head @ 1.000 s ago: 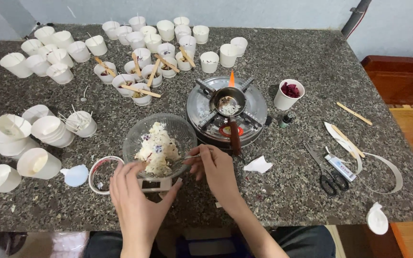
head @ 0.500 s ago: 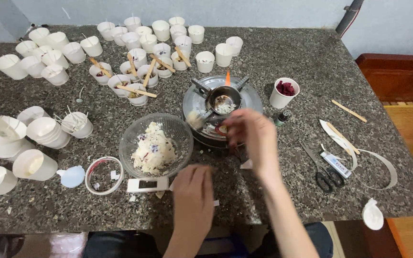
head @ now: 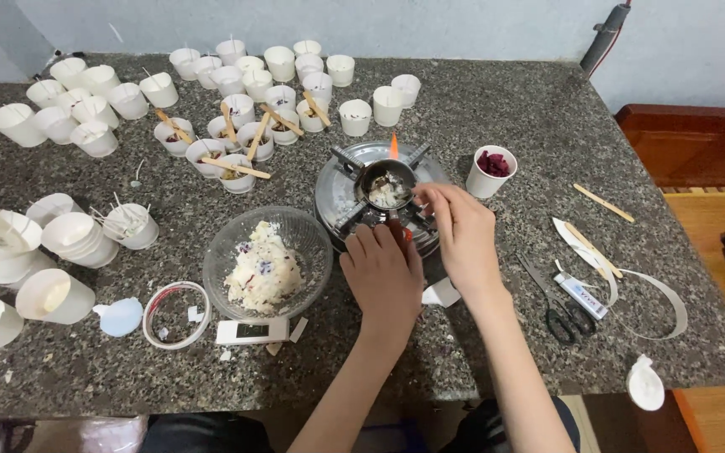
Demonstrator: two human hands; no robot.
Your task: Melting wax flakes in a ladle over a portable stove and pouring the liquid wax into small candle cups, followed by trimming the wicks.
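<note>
A small metal pot (head: 386, 189) holding whitish wax sits on a round silver burner (head: 329, 197), with an orange flame (head: 394, 147) at its far side. My left hand (head: 383, 277) is closed over the pot's reddish handle at the burner's near edge. My right hand (head: 459, 231) reaches in from the right, fingertips pinched together at the pot's right rim. What they pinch is too small to tell. A glass bowl (head: 228, 239) of white wax flakes (head: 263, 270) stands just left of my left hand.
A small white scale (head: 252, 331) and a ring lid (head: 176, 315) lie before the bowl. Many white paper cups (head: 237, 109), some with wooden sticks, fill the back left. A cup of red petals (head: 490, 172), scissors (head: 560, 306) and a tube (head: 581, 295) lie right.
Both hands left the glass bowl. The right hand went to the pot first; the left hand then moved from the scale up to the pot's handle.
</note>
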